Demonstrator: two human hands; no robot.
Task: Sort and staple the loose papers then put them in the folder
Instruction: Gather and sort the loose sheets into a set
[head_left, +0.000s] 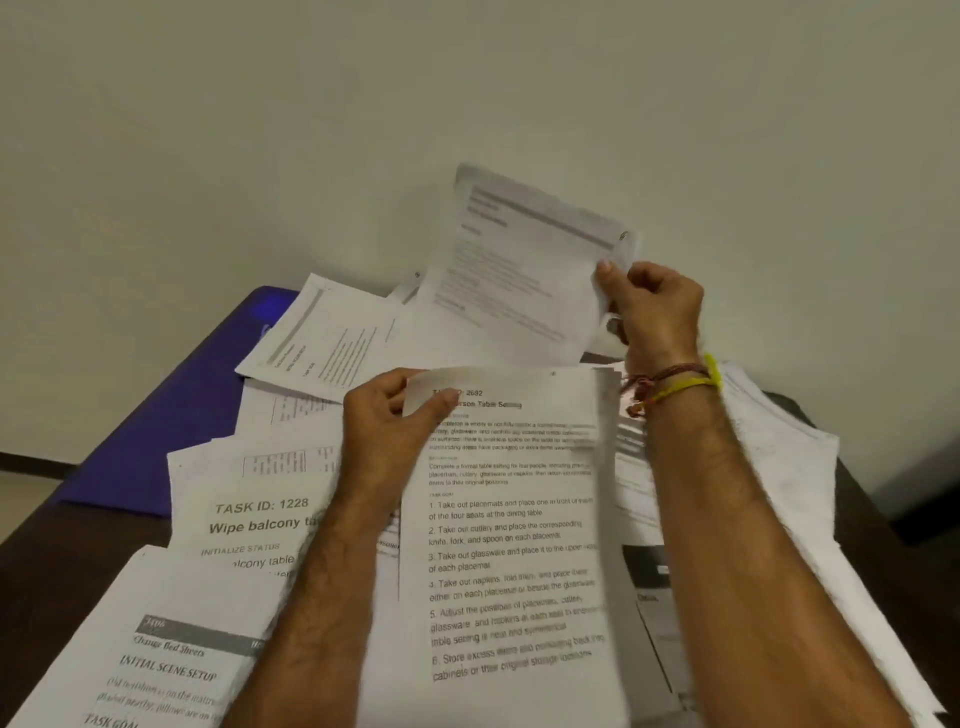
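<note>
loose papers (270, 519), white, black printed text

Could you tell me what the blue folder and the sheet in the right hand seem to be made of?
Folder: probably plastic, smooth with a slight sheen, though it could be coated card. Sheet: thin matte printer paper, curling and bending in the right hand.

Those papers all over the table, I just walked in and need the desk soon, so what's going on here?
A person is sorting loose sheets. The left hand pinches the top corner of the table setting page, while the right hand holds a lifted sheet above the pile. The purple folder lies partly under papers on the left. Nothing looks filed yet.
</note>
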